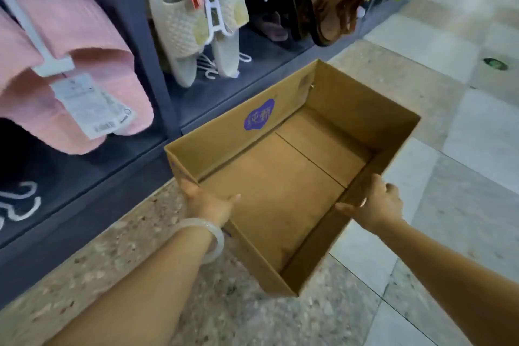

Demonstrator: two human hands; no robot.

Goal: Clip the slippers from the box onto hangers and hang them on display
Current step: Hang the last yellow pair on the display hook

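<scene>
An open brown cardboard box (362, 109) with a purple sticker on one inner wall is in the middle of the view, and nothing lies inside it. My left hand (206, 201) grips its left rim, thumb inside the box. My right hand (377, 205) grips the right rim, thumb inside too. Pink slippers (84, 70) hang on a white hanger at the left of the display rack. Cream woven slippers (182, 22) hang on a white hanger (213, 5) further right.
Brown sandals (337, 8) and other footwear hang at the upper right of the dark rack (134, 22). Spare white hangers (19, 202) lie on the rack's lower shelf at the left. Below the box is a speckled and tiled floor (449, 205).
</scene>
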